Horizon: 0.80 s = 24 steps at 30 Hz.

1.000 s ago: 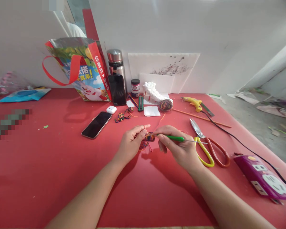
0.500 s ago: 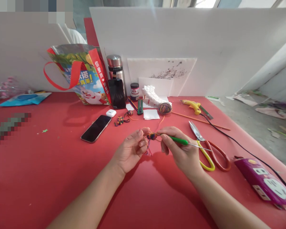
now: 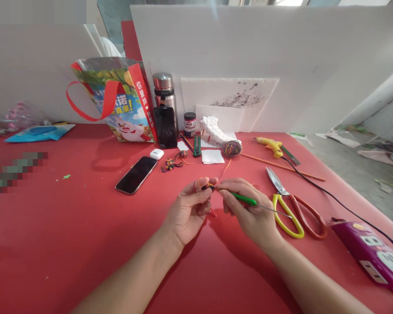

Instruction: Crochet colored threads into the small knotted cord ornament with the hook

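A small multicoloured crochet piece (image 3: 208, 186) is pinched between the thumb and fingers of my left hand (image 3: 191, 209). My right hand (image 3: 249, 209) grips a crochet hook (image 3: 245, 199) by its green handle, its thin metal rear end sticking out to the right. The front tip of the hook meets the piece and is too small to make out. Loose yarn ends hang below my left fingers. A strand of orange yarn (image 3: 225, 168) runs toward the variegated yarn ball (image 3: 232, 148) behind my hands.
On the red table (image 3: 85, 244) lie scissors (image 3: 282, 192) right of my right hand, a phone (image 3: 136, 175), a white earphone case (image 3: 156, 154), a glue gun (image 3: 271, 146) with black cable and a purple power strip (image 3: 370, 253). A bag (image 3: 118, 104) and flask (image 3: 164, 93) stand behind.
The view has shifted slightly, so most things appear further right. My left fingers have closed more over the crochet piece, and the hook hand has come closer to it.
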### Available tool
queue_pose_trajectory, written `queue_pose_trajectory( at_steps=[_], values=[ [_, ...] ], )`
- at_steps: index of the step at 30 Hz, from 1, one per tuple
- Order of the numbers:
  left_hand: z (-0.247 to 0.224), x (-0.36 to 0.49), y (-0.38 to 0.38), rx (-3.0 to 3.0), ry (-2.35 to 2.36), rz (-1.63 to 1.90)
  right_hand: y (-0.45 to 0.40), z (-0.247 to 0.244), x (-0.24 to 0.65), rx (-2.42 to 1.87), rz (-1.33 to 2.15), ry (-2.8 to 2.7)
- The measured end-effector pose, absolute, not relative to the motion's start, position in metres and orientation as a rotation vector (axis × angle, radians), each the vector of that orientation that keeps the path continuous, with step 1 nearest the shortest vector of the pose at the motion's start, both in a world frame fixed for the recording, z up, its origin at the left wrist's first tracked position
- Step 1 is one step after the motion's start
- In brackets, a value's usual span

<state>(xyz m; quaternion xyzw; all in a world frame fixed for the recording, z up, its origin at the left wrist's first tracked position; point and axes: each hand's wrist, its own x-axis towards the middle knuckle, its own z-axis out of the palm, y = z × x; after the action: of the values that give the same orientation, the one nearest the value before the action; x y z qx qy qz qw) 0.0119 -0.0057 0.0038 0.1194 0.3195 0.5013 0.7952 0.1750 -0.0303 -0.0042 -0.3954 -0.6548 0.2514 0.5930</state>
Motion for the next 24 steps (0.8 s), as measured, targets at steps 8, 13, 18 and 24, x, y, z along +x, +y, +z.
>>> queue_pose_trajectory(
  at_steps=[8,13,18,24],
  values=[
    [0.0062,0.0181,-0.0086,0.157,0.64,1.11,-0.0331,-0.008,0.1729,-0.985,0.388,-1.539],
    [0.0028,0.0193,-0.0089,0.217,0.671,1.129,-0.033,-0.008,0.1731,-0.977,0.375,-1.509],
    [0.0044,0.0196,-0.0079,0.281,0.724,1.126,-0.0325,-0.0081,0.1737,-0.972,0.436,-1.46],
    [0.0078,0.0185,-0.009,0.344,0.778,1.17,-0.0333,-0.0086,0.1781,-0.94,0.336,-1.57]
  ],
)
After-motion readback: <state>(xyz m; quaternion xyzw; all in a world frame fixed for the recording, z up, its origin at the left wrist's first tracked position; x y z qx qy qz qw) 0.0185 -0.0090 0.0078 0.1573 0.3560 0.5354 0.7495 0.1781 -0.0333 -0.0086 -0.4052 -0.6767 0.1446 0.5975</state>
